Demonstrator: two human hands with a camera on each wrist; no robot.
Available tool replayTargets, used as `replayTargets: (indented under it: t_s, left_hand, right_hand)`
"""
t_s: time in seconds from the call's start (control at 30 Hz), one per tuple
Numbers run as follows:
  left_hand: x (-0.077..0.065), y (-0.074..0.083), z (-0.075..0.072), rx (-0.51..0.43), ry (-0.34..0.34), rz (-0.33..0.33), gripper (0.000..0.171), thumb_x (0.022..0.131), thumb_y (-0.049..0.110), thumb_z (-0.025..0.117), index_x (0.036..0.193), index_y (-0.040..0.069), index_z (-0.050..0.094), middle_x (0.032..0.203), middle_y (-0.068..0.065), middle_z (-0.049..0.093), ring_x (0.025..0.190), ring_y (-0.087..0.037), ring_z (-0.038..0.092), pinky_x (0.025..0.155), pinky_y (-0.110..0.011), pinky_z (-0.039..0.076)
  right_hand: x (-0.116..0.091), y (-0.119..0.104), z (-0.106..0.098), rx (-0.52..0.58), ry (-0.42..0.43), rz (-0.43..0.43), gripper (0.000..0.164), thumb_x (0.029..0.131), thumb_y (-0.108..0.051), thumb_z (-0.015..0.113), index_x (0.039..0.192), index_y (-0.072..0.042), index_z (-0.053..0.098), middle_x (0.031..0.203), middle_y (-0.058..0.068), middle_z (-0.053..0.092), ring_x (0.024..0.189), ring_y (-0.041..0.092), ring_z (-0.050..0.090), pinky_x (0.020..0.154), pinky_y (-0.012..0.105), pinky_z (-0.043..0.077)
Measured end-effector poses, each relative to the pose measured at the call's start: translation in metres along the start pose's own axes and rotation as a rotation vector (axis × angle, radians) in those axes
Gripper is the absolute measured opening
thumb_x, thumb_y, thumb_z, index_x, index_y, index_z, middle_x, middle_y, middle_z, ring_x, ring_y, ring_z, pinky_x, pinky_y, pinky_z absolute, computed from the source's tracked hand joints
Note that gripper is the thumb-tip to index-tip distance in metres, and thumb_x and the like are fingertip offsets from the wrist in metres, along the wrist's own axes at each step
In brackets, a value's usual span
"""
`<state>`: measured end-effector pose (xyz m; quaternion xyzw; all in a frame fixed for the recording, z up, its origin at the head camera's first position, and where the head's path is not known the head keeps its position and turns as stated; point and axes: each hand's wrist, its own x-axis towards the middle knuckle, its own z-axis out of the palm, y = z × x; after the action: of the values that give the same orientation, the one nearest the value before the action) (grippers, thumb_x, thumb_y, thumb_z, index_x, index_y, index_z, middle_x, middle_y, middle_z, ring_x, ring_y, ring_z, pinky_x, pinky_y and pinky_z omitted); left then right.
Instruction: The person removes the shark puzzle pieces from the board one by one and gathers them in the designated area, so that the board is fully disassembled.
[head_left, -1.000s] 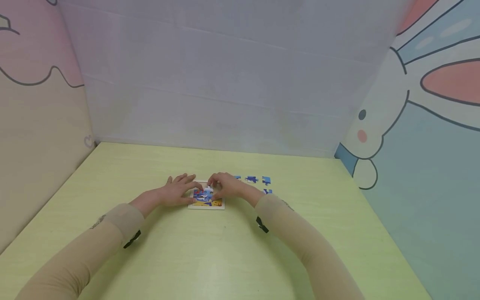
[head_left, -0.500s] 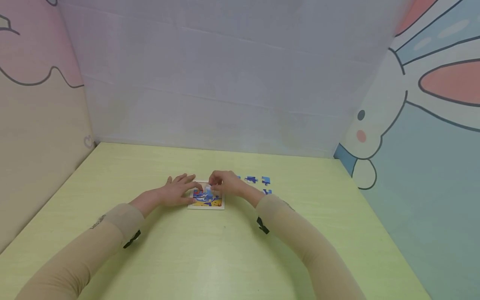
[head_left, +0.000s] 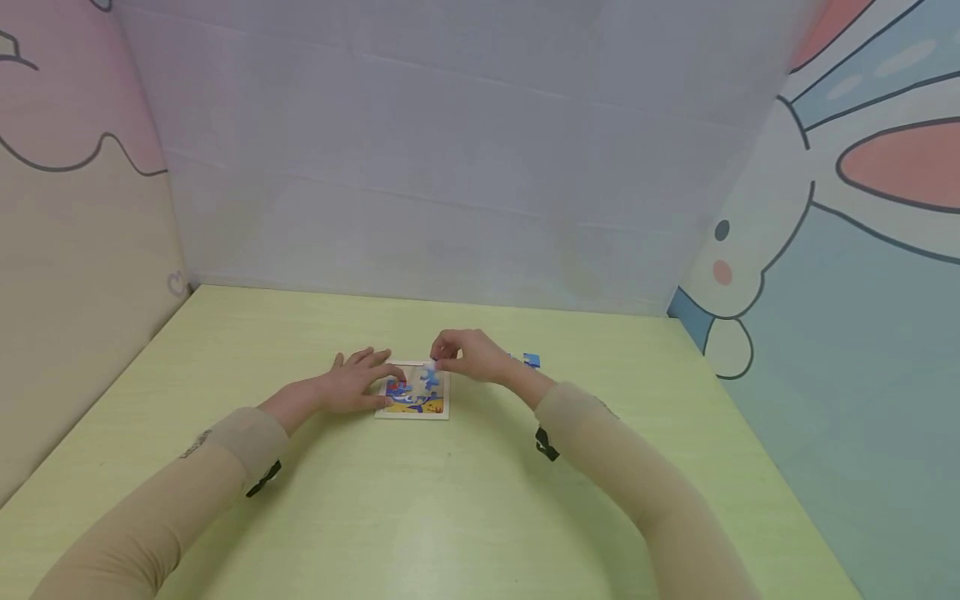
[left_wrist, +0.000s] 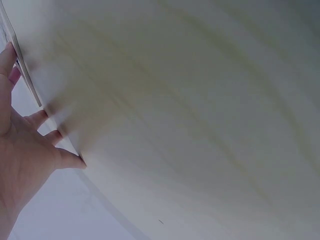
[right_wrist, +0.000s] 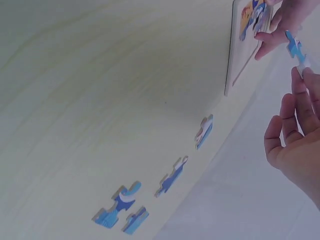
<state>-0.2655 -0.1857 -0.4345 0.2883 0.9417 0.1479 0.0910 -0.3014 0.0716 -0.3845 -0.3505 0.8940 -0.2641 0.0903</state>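
A small white-rimmed puzzle board (head_left: pixel 412 417) lies on the table in the head view, with blue, red and yellow pieces in its near part. My left hand (head_left: pixel 354 387) rests at its left side, fingers spread, thumb and index finger over the board's edge. In the left wrist view, that hand's fingertips (left_wrist: pixel 80 162) point toward the tabletop beside the board's rim (left_wrist: pixel 29 80). My right hand (head_left: pixel 476 357) pinches a blue-and-white jigsaw piece (right_wrist: pixel 295 48) between thumb and fingertips. The piece stands tilted above the board's far right corner; its other fingers curl loosely.
Several loose jigsaw pieces lie to the board's right; in the right wrist view these include a large blue one (right_wrist: pixel 120 205), a narrow one (right_wrist: pixel 171 176) and a pale one (right_wrist: pixel 202 131). A pale wall (head_left: pixel 420 167) rises behind the table (head_left: pixel 420 500).
My right hand has moved right and away from me, carrying the pinched jigsaw piece toward the board's far right corner and turning it. The left hand has stayed in place.
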Motion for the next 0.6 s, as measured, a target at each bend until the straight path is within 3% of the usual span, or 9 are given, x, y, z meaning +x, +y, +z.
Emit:
replayTargets:
  t_s: [0.2, 0.6]
  left_hand:
    - [-0.001, 0.001, 0.0, 0.004, 0.0, -0.001, 0.041, 0.093, 0.042, 0.056, 0.131, 0.03, 0.046, 0.152, -0.024, 0.021, 0.137, -0.054, 0.014, 0.096, -0.079, 0.008]
    - [-0.003, -0.001, 0.0, -0.008, 0.005, -0.007, 0.049, 0.093, 0.044, 0.056, 0.137, 0.029, 0.042, 0.154, -0.022, 0.019, 0.138, -0.051, 0.012, 0.098, -0.078, 0.007]
  right_hand:
    - [-0.016, 0.008, -0.02, 0.035, -0.014, 0.036, 0.011, 0.089, -0.017, 0.066, 0.1, -0.014, 0.063, 0.092, -0.002, 0.07, 0.084, 0.009, 0.063, 0.072, 0.024, 0.05]
    - [-0.04, 0.039, -0.043, 0.047, -0.032, 0.089, 0.016, 0.089, -0.016, 0.066, 0.103, -0.007, 0.065, 0.091, 0.0, 0.07, 0.086, 0.012, 0.065, 0.081, 0.032, 0.051]
